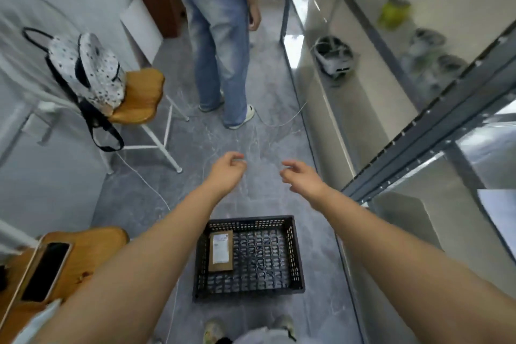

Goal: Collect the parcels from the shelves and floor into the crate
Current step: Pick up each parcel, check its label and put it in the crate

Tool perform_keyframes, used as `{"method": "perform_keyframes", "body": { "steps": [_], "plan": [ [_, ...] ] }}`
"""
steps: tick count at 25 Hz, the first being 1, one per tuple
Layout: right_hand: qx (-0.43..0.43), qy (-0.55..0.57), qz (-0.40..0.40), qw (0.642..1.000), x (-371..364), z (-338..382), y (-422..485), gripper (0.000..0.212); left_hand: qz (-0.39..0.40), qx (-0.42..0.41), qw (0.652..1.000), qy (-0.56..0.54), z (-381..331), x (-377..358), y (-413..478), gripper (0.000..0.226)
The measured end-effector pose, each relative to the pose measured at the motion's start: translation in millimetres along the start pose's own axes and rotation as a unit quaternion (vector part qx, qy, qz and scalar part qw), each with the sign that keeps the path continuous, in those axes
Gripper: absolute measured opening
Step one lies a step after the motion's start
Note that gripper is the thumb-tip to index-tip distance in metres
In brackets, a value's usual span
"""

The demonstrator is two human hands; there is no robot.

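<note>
A black slatted crate [297, 254] stands on the grey floor just in front of my feet. One flat brown parcel [221, 250] with a white label lies in its left half. My left hand [227, 172] and my right hand [301, 176] are stretched out above the floor beyond the crate, both holding nothing, fingers loosely curled and apart. On the metal shelving to the right sit a grey-white wrapped parcel [333, 58], a green one [394, 12] higher up, and blurred grey bundles [431, 58].
A person in blue jeans [220, 45] stands in the aisle ahead. A wooden chair [139, 95] with a spotted backpack [89, 70] is on the left. A phone [46, 271] lies on a wooden seat at lower left. A thin white cable [282, 123] trails over the floor.
</note>
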State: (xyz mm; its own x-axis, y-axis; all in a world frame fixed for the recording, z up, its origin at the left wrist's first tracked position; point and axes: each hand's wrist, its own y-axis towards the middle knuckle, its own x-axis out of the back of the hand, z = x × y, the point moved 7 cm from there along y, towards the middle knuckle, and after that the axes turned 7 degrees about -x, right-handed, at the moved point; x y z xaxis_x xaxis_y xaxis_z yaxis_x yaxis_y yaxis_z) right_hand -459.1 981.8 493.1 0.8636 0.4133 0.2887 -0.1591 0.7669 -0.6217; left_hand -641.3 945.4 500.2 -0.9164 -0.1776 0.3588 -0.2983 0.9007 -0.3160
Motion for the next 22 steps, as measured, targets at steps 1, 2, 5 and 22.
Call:
{"method": "perform_keyframes", "body": {
  "steps": [1, 2, 5, 22],
  "plan": [
    [0.019, 0.016, -0.008, 1.0, 14, 16, -16, 0.041, 0.002, -0.023, 1.0, -0.002, -28, -2, -5, 0.03],
    [0.038, 0.025, -0.018, 0.999, 27, 30, -29, 0.041, 0.002, -0.043, 0.999, -0.006, -50, -5, -9, 0.03],
    [0.094, 0.051, -0.073, 0.992, 65, 52, -68, 0.041, 0.042, -0.122, 0.992, 0.0, -106, -20, -20, 0.033],
    [0.132, 0.239, -0.516, 0.812, 119, -49, -409, 0.035, 0.462, -0.339, 0.809, -0.131, -240, -139, -264, 0.012]
  ]
}}
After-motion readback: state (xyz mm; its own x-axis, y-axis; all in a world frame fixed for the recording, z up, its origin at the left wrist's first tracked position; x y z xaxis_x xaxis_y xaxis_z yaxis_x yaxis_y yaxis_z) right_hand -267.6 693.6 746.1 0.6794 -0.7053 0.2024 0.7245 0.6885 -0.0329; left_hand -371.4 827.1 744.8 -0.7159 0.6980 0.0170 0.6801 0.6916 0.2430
